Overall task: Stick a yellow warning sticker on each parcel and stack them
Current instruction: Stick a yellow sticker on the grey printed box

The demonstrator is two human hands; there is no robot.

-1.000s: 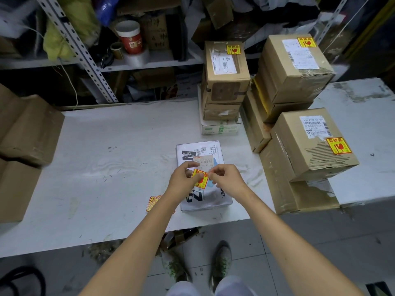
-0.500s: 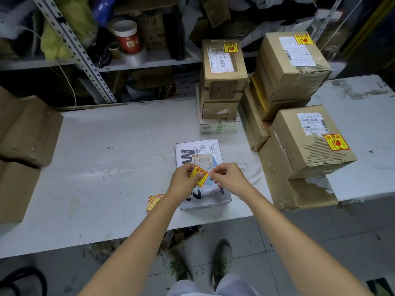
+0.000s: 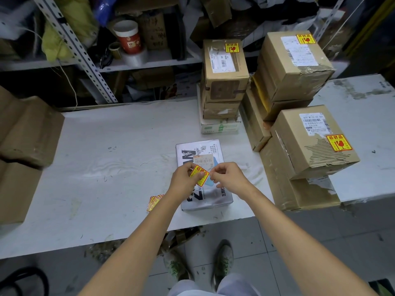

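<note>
Both hands met over one white parcel (image 3: 198, 150) that lay flat near the front edge of the worktop (image 3: 106, 167). The left hand (image 3: 184, 181) pinched a single yellow warning sticker (image 3: 199, 175) between thumb and fingers, holding it tilted just above the parcel's printed top. The right hand (image 3: 229, 178) had its fingers curled, its fingertips pinching the sticker's right edge. Whether the sticker touched the parcel could not be told.

Left of the parcel, partly hidden by the left forearm, lay a small fanned pile of spare stickers (image 3: 154, 202) – too overlapped to count.

To the right stood three stacks of cardboard parcels. Three top boxes each showed one yellow sticker: the middle stack's (image 3: 224, 67), the back right one (image 3: 297, 65) and the front right one (image 3: 310, 150). The middle stack counted three boxes, the lowest white and green.

At the left edge sat two blurred brown boxes (image 3: 27, 129) – one above the other.
</note>
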